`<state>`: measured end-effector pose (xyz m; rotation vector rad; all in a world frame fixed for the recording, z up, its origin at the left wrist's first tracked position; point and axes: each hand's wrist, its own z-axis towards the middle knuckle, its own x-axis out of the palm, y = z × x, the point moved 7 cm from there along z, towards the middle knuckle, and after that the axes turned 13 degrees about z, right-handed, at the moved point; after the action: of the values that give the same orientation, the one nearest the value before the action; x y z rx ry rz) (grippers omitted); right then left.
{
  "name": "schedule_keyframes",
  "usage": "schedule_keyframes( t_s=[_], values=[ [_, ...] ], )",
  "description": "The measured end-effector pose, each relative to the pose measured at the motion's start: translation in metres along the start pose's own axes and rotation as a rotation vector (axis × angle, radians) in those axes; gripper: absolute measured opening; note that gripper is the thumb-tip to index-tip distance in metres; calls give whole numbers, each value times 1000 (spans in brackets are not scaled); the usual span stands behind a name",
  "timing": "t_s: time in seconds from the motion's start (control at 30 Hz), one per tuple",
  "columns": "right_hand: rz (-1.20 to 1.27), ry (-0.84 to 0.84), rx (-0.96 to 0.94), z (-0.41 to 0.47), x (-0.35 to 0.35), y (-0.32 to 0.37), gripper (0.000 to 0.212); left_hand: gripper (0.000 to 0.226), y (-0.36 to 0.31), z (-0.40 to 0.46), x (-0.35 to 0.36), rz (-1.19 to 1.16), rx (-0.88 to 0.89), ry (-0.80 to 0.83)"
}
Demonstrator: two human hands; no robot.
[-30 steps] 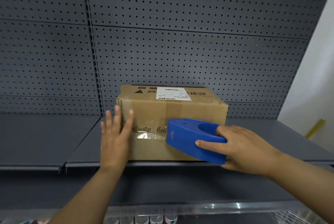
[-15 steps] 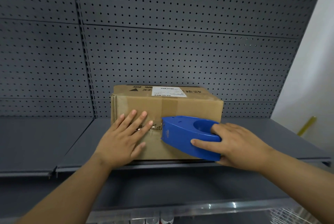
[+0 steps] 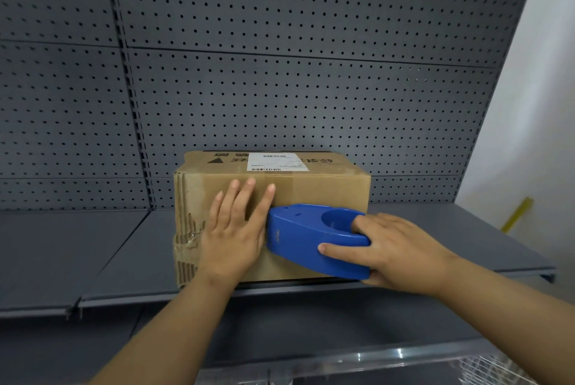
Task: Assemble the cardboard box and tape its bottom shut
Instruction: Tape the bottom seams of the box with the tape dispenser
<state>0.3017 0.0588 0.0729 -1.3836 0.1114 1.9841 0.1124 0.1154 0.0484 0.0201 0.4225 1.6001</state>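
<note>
A brown cardboard box [image 3: 326,188] with a white shipping label on its top face stands on the grey shelf [image 3: 93,247]. My left hand [image 3: 233,229] presses flat on the box's near face, fingers straight and spread. My right hand [image 3: 395,251] grips a blue tape dispenser [image 3: 305,238], fingers hooked into its round hole. The dispenser's nose sits against the near face, right beside my left hand. Torn, crinkled tape shows along the box's left corner.
A grey pegboard wall [image 3: 280,73] rises behind the box. The shelf's front edge [image 3: 466,275] runs just under the box. A lower shelf with a clear rail [image 3: 357,359] lies below. A yellow stick [image 3: 516,213] leans at the far right by a white wall.
My left hand has slid from the box's left corner rightward across the near face, ending beside the dispenser. The dispenser and my right hand stay roughly in place.
</note>
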Motion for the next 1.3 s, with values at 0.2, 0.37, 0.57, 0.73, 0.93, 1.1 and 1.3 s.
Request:
schedule_keyframes(
  t_s=[0.2,0.37,0.57,0.73,0.93,1.1,1.3],
  values=[
    [35,-12,3,-9,3,-1,61,54,-6,-12,21,44,108,14],
    [50,-2,24,-12,6,-4,62,53,-4,-14,25,57,88,2],
    [62,27,34,-19,6,-12,57,54,-3,-16,27,53,64,-6],
    [50,26,73,-50,-3,-35,70,57,-1,-14,28,79,64,-29],
    [51,61,120,-88,-16,-59,87,57,-1,-14,29,96,68,-44],
    [64,101,126,-105,-17,-69,92,57,-3,-14,30,108,84,-61],
    [29,102,111,-99,-17,-68,74,58,-3,-15,27,101,82,-61]
  ],
)
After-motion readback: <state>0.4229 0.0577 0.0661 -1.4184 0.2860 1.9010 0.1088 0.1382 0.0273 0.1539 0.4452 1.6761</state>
